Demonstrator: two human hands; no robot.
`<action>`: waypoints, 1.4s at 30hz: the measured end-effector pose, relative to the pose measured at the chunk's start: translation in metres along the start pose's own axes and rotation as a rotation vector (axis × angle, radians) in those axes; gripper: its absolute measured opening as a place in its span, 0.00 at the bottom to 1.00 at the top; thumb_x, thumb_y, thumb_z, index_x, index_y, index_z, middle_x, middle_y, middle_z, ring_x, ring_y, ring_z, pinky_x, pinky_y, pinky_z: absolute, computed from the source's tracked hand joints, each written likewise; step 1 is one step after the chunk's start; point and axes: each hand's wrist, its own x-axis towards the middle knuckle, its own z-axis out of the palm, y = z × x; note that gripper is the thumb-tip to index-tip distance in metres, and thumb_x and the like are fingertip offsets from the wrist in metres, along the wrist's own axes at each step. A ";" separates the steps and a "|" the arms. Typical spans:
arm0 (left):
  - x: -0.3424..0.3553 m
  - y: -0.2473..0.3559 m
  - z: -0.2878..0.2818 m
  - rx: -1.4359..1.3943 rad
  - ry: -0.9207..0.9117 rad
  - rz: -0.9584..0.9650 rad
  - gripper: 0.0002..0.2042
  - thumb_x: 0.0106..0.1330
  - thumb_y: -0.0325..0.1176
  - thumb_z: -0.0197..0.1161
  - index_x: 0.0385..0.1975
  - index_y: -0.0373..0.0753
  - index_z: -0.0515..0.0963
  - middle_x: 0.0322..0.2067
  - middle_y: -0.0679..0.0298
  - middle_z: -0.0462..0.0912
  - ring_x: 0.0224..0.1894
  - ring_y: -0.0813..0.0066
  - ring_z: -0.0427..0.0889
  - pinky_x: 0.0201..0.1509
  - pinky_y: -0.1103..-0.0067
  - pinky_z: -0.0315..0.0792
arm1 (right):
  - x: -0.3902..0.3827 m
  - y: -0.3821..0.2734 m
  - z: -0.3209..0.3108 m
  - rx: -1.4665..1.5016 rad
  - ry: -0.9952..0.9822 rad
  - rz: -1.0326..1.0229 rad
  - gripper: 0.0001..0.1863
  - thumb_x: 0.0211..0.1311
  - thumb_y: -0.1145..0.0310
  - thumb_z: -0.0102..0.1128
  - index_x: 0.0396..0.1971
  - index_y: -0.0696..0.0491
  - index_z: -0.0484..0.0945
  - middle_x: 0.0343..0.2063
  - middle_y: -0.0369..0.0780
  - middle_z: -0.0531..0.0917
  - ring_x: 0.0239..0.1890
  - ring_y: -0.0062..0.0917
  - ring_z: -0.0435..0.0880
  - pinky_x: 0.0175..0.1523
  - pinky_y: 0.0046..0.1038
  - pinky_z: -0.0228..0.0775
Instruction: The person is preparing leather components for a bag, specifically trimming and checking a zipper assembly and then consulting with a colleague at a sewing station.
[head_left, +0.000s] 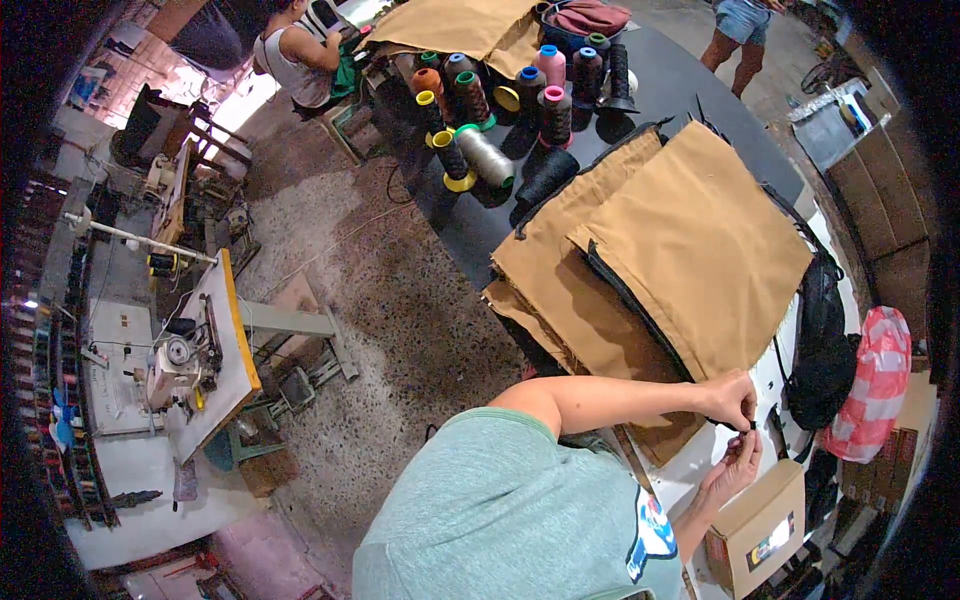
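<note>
Between the left hand (732, 398) and right hand (734, 468), both pinched nearly closed on it, sits a small black piece (752, 426), handling seemingly unfinished, while stacked tan fabric panels (700, 235) beside the left hand already carry black edging (632, 298).

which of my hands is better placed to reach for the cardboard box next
Probably the right hand: it is nearer the box, while the left hand is farther off, by the tan cloth. Both seem to be pinching a dark piece, so the right would first need freeing.
</note>
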 end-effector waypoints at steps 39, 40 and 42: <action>0.000 -0.012 0.005 -0.005 -0.072 0.026 0.10 0.41 0.34 0.63 0.20 0.34 0.80 0.19 0.59 0.81 0.20 0.74 0.80 0.26 0.79 0.73 | 0.000 0.004 -0.015 -0.045 -0.020 -0.017 0.10 0.58 0.74 0.55 0.40 0.58 0.75 0.29 0.35 0.77 0.24 0.13 0.71 0.31 0.11 0.65; 0.000 -0.012 0.004 -0.005 -0.071 0.026 0.10 0.41 0.34 0.63 0.20 0.34 0.80 0.19 0.59 0.81 0.20 0.74 0.80 0.26 0.79 0.73 | 0.001 0.006 -0.018 -0.045 -0.021 -0.017 0.10 0.58 0.74 0.55 0.40 0.58 0.75 0.29 0.35 0.77 0.24 0.13 0.71 0.31 0.11 0.65; 0.000 -0.012 0.004 0.025 -0.071 0.044 0.10 0.41 0.34 0.63 0.20 0.34 0.80 0.19 0.59 0.81 0.20 0.74 0.80 0.26 0.80 0.73 | 0.001 0.007 -0.020 -0.089 -0.031 -0.049 0.10 0.57 0.74 0.55 0.39 0.58 0.75 0.29 0.34 0.77 0.24 0.13 0.71 0.31 0.11 0.65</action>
